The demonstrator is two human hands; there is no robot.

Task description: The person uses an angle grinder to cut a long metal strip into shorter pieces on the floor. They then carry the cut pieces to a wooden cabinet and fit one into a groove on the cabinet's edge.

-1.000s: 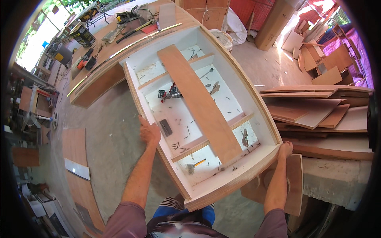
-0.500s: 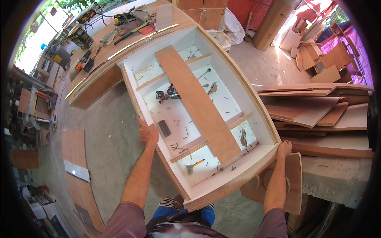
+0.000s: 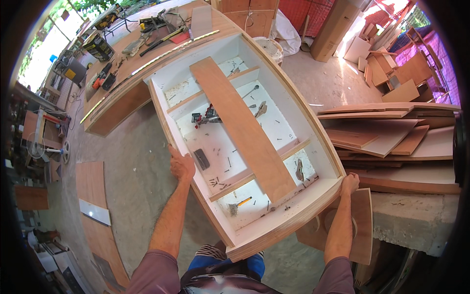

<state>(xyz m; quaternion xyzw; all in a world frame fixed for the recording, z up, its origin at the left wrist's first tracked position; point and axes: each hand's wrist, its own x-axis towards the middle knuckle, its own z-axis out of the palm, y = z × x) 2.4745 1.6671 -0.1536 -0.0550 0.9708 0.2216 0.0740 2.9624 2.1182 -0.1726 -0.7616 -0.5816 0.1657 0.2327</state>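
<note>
A large wooden box [image 3: 281, 238], open at the top and white inside, is tilted across the middle of the view. My left hand [image 3: 182, 165] is closed on its left side wall, and my right hand [image 3: 350, 184] grips its near right corner. A long brown board [image 3: 245, 130] lies lengthwise over the crosspieces inside. Beneath and around it are a ratchet wrench [image 3: 253, 90], a small brush [image 3: 239, 204] with a yellow-tipped handle, a dark rectangular block [image 3: 201, 159], pliers-like tools [image 3: 299, 169] and several loose screws. Parts of my fingers are hidden by the walls.
A workbench [image 3: 117, 110] with power tools stands beyond the box at the left. Stacked boards [image 3: 387, 137] are at the right above a concrete block [image 3: 416, 210]. A long panel [image 3: 93, 186] lies on the floor at the left. A bucket [image 3: 270, 48] stands behind the box.
</note>
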